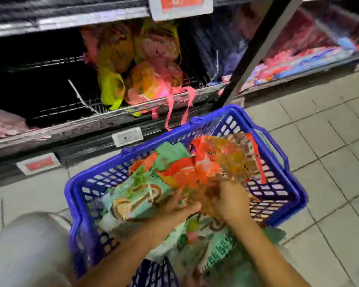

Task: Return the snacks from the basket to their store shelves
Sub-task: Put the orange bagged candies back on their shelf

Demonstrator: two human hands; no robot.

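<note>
A blue plastic basket (278, 195) sits on pale floor tiles (330, 162) before a dark wire shelf (71, 108). Both hands reach in: the right hand (232, 201) grips a crinkled orange-gold snack packet (222, 160); the left hand (174, 210) lies under a mint-green snack packet (137, 199), grip unclear.

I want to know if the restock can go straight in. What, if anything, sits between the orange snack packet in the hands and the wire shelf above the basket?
Nothing visible blocks it. The orange snack packet, gripped by the right hand and the left hand, is over the blue basket. The wire shelf is open left of the net bags.
</note>
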